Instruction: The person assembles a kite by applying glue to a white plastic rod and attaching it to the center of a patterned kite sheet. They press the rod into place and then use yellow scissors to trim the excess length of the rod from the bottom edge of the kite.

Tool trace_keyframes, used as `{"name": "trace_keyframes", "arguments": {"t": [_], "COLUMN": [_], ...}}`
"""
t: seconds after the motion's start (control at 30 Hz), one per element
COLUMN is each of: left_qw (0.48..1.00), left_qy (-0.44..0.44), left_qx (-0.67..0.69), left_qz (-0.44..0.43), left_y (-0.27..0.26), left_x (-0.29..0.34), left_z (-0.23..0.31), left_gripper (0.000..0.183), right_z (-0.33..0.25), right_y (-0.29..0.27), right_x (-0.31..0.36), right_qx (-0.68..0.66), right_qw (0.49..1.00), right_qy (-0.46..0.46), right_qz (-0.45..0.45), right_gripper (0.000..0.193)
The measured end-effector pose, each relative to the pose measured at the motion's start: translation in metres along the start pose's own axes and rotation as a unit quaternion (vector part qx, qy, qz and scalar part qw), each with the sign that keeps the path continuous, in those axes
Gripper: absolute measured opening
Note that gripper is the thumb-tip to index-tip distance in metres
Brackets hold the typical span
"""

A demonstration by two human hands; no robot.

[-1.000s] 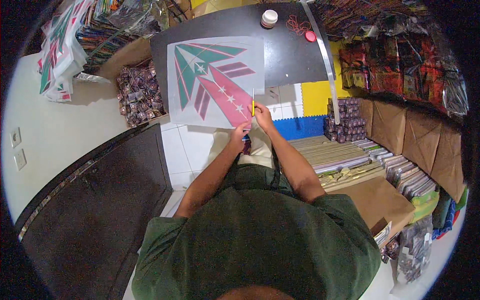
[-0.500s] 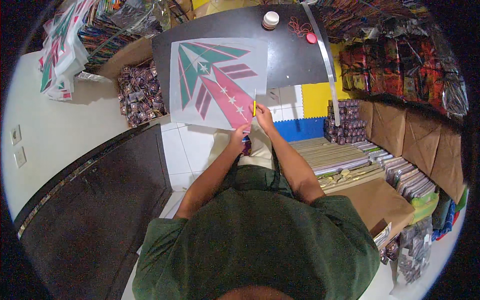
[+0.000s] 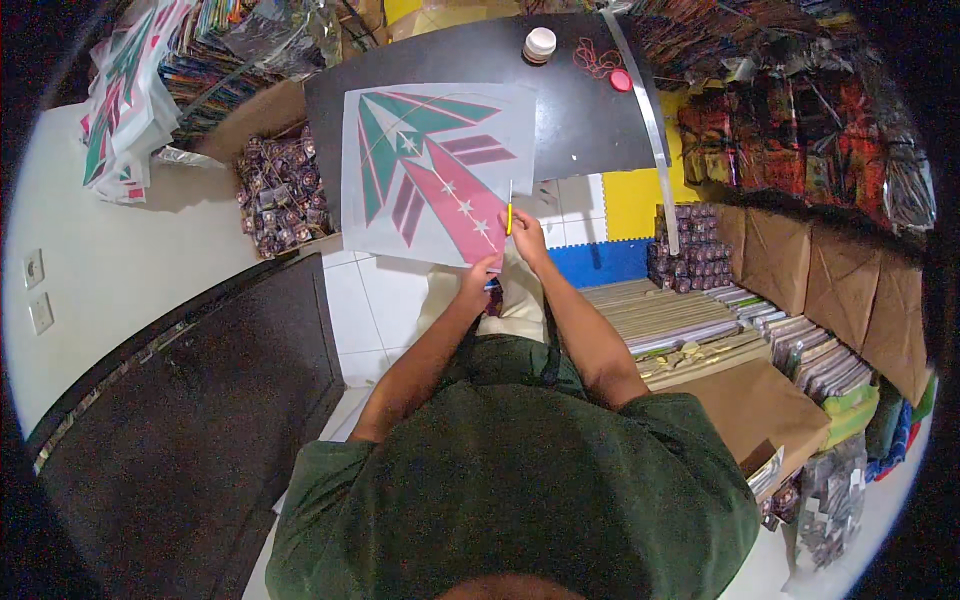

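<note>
A thin white kite sheet [image 3: 375, 235], printed with a green and pink winged shape and small white stars, hangs partly over the near edge of the dark table. A slender stick runs down its middle and another curves near its top. My left hand [image 3: 483, 272] pinches the sheet's lower right corner, thumb on top. Just right of that corner, my right hand [image 3: 528, 238] is closed on a yellow-handled blade [image 3: 509, 218], its slim metal end pointing away from me along the sheet's right edge. Whether it is scissors or a knife cannot be made out.
On the dark table [image 3: 590, 130] stand a white-lidded jar [image 3: 539, 45], a tangle of red string [image 3: 596, 62] and a red round lid [image 3: 621, 80]. A metal strip [image 3: 640, 100] crosses its right side. Stacked paper bundles [image 3: 655, 315] lie right; a box of wrapped spools [image 3: 280, 190] sits left.
The kite sheet's top edge sits slightly lower in view. Both hands keep nearly the same place and the same hold.
</note>
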State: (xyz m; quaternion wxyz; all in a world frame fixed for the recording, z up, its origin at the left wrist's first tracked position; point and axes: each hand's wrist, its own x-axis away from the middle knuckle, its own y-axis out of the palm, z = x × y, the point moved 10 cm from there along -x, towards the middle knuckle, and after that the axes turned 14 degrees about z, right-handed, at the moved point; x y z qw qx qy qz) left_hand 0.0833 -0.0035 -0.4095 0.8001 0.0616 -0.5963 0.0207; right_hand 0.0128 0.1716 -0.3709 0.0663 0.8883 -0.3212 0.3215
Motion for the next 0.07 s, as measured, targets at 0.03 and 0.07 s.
{"name": "trace_keyframes", "arguments": {"t": [0.03, 0.07], "left_qw": [0.993, 0.993], "left_qy": [-0.103, -0.103], "left_qx": [0.016, 0.016], "left_qz": [0.048, 0.048], "left_y": [0.017, 0.0173], "left_x": [0.0478, 0.0503], "left_z": [0.0165, 0.0187], "left_gripper": [0.047, 0.047], "right_z": [0.0141, 0.0157], "right_y": [-0.0033, -0.0026], "right_x": [-0.0085, -0.009], "right_qx": [0.016, 0.031], "right_qw": [1.0, 0.999], "right_qy": [0.002, 0.004], "right_qz": [0.006, 0.007], "right_gripper": [0.049, 0.05]}}
